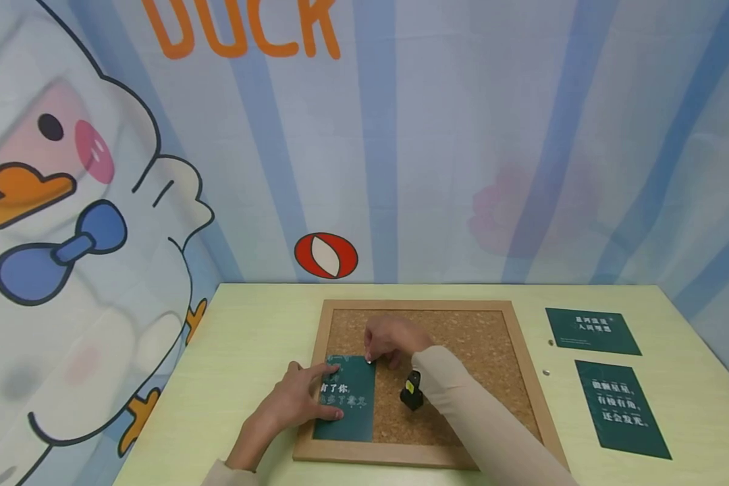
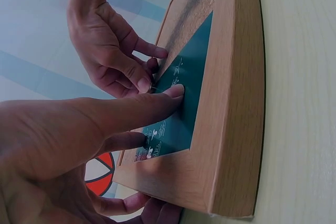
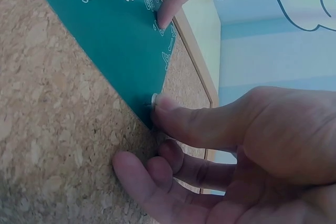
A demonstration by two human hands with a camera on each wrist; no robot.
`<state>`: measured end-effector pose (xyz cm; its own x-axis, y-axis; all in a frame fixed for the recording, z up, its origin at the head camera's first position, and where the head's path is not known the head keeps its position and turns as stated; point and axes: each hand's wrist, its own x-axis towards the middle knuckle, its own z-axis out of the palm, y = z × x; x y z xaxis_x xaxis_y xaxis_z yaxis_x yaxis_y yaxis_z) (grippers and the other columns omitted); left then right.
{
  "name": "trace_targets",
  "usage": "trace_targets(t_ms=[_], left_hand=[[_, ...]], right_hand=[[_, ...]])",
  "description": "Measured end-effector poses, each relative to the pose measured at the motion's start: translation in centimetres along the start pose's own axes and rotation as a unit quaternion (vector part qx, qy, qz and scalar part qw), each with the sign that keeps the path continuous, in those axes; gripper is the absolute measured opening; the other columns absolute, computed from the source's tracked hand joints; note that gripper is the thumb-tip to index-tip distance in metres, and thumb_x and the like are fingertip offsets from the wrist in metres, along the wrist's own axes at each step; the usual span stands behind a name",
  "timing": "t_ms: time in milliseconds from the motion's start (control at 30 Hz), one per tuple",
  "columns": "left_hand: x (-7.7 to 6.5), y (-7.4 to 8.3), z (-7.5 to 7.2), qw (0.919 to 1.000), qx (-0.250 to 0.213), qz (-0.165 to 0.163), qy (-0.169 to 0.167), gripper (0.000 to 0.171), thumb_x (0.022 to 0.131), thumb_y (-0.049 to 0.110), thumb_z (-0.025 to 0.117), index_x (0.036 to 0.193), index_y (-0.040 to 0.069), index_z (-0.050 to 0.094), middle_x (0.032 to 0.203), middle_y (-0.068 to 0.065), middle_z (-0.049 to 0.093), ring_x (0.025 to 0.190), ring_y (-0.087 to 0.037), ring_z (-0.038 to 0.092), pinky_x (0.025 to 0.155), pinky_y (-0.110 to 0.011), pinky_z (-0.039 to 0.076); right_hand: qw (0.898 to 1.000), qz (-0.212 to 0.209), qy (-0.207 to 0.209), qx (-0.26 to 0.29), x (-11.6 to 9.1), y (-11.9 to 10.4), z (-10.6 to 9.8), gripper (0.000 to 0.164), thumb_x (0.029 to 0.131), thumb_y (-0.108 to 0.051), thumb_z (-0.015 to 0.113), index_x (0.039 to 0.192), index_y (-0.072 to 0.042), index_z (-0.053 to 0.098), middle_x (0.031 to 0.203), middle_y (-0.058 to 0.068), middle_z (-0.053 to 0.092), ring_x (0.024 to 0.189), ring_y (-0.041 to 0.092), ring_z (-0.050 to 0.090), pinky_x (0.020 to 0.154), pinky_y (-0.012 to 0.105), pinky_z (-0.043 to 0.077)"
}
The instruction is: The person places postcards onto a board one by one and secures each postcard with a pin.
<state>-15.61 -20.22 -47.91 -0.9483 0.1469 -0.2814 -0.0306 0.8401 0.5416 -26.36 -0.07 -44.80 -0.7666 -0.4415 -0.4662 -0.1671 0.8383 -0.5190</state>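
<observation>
A dark green card with white lettering lies on the left part of a wood-framed cork board. My left hand spreads over the board's left frame, its thumb and a fingertip pressing the card. Close to the card's far right corner, my right hand pinches a small thumbtack between thumb and finger. In the right wrist view the tack's pin shows over the card, next to that corner. The left wrist view shows the left thumb flat on the card.
Two more green cards lie on the table right of the board, one farther back and one nearer. Two small tacks, a back one and a front one, lie beside the board's right edge. A printed curtain hangs behind the table.
</observation>
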Motion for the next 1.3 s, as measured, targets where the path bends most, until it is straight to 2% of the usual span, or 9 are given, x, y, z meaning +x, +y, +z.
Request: trace_targets(t_ms=[167,400,667,800,933,1133,1300], left_hand=[[0.0,0.0,0.0,1.0000,0.003,-0.007,-0.001,0.085,0.071,0.041,0.097,0.146,0.024,0.062,0.110,-0.014,0.047,0.094,-0.029,0.053,0.086,-0.053,0.053],[0.1,0.1,0.1,1.0000,0.001,-0.008,-0.002,0.085,0.071,0.042,0.097,0.146,0.024,0.062,0.112,-0.015,0.048,0.095,-0.030,0.053,0.087,-0.055,0.053],[0.3,0.2,-0.1,0.9994,0.011,-0.033,-0.006,0.086,0.070,0.044,0.097,0.146,0.027,0.061,0.116,-0.017,0.048,0.100,-0.032,0.054,0.090,-0.059,0.053],[0.1,0.3,-0.1,0.9993,0.012,-0.035,-0.007,0.086,0.070,0.044,0.097,0.146,0.027,0.061,0.117,-0.018,0.049,0.099,-0.033,0.054,0.090,-0.059,0.053],[0.0,0.3,-0.1,0.9994,0.011,-0.033,-0.008,0.085,0.070,0.043,0.097,0.145,0.027,0.062,0.117,-0.019,0.049,0.099,-0.033,0.054,0.090,-0.060,0.052],[-0.1,0.3,-0.1,0.9995,0.007,-0.031,-0.003,0.086,0.069,0.043,0.098,0.145,0.026,0.062,0.116,-0.019,0.049,0.097,-0.033,0.054,0.090,-0.059,0.052],[-0.1,0.3,-0.1,0.9996,0.008,-0.027,0.001,0.087,0.068,0.045,0.098,0.145,0.026,0.062,0.119,-0.021,0.049,0.098,-0.034,0.054,0.090,-0.061,0.051]], right_hand=[[1.000,-0.004,0.004,-0.008,0.0,-0.1,0.1,0.015,0.097,-0.011,0.075,0.082,-0.009,0.070,0.080,0.006,0.064,0.067,0.020,0.065,0.061,0.033,0.059],[0.999,0.014,0.017,-0.041,0.1,-0.4,0.3,0.014,0.095,-0.013,0.077,0.084,-0.012,0.069,0.082,0.004,0.063,0.066,0.019,0.066,0.059,0.032,0.058],[0.998,0.009,0.035,-0.054,-0.3,-0.4,0.4,0.015,0.094,-0.015,0.079,0.083,-0.013,0.068,0.081,0.004,0.063,0.067,0.018,0.063,0.057,0.032,0.056],[0.997,-0.017,0.039,-0.066,-0.5,0.0,0.5,0.022,0.095,-0.018,0.078,0.077,-0.012,0.068,0.070,0.002,0.060,0.060,0.017,0.060,0.051,0.029,0.050],[0.995,-0.057,0.053,-0.056,-0.5,0.9,0.7,0.026,0.095,-0.018,0.078,0.072,-0.011,0.067,0.061,0.000,0.055,0.054,0.014,0.053,0.048,0.028,0.043],[0.991,-0.106,0.078,-0.021,-0.4,2.3,0.9,0.023,0.094,-0.017,0.080,0.078,-0.013,0.064,0.070,-0.002,0.057,0.059,0.012,0.052,0.054,0.028,0.040],[0.987,-0.139,0.082,-0.018,-0.3,3.2,0.9,0.021,0.094,-0.019,0.079,0.081,-0.015,0.064,0.074,-0.003,0.057,0.067,0.012,0.052,0.061,0.028,0.040]])
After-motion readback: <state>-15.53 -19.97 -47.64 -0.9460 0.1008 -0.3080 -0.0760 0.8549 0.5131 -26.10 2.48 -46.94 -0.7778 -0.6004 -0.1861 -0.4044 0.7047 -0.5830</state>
